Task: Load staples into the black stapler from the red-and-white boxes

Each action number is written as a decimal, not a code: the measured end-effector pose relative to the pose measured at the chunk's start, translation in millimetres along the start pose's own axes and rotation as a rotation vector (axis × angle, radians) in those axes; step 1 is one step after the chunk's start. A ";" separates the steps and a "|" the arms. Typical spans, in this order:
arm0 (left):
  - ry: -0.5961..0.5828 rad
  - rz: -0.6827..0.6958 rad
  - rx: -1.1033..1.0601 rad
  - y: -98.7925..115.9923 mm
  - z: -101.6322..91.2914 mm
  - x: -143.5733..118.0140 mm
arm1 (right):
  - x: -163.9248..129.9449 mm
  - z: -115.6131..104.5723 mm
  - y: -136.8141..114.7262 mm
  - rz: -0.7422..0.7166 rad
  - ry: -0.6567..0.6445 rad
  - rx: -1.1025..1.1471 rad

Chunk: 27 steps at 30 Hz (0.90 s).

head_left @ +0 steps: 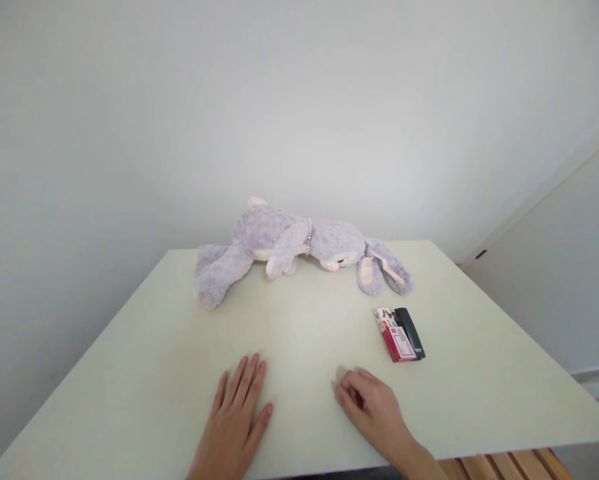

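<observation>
My left hand (233, 415) lies palm down on the pale table (299, 327), its fingers stretched out and slightly apart. To its right, my right hand (374, 407) rests on its side in a loose fist, and no object shows in it. Nearest to that fist, a bit farther back and to the right, is a black stapler (409, 330) with a small red and white box (398, 342) against its left side. Neither hand touches them. At the table's far side a grey-lilac plush rabbit (274, 237) lies on its side, ears pointing right.
A plain white wall (299, 107) stands right behind the rabbit. Wooden slats (499, 467) show below the table's front edge at the lower right. A pale panel (554, 267) rises beyond the table's right side.
</observation>
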State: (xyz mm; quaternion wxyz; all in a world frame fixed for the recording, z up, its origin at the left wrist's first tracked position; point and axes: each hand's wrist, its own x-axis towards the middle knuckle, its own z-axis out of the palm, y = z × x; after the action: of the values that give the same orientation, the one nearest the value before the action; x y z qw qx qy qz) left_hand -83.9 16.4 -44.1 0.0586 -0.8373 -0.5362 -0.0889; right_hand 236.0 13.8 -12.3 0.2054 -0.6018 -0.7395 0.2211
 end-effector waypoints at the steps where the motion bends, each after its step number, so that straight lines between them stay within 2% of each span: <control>1: -0.003 0.016 -0.002 2.0 -1.1 5.5 | 6.0 -1.5 -2.0 -0.059 0.006 0.018; 4: -0.001 0.046 -0.015 5.2 -3.0 15.5 | 15.2 -1.9 -7.4 -0.255 -0.023 -0.006; 6: 0.011 0.051 -0.016 6.0 -3.1 17.5 | 16.4 1.7 -10.6 -0.300 -0.061 -0.075; 13: 0.059 0.053 -0.021 7.3 -0.4 16.0 | 16.6 14.6 -14.9 -0.269 -0.097 -0.224; 27: 0.053 0.031 -0.028 9.4 -2.6 15.0 | 17.7 15.2 -15.7 -0.270 -0.103 -0.258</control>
State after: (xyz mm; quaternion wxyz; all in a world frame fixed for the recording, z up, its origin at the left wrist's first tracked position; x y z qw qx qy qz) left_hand -69.5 25.3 -38.3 0.0626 -0.8437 -0.5201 -0.1177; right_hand 211.4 27.1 -15.0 0.1164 -0.5063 -0.8452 0.1256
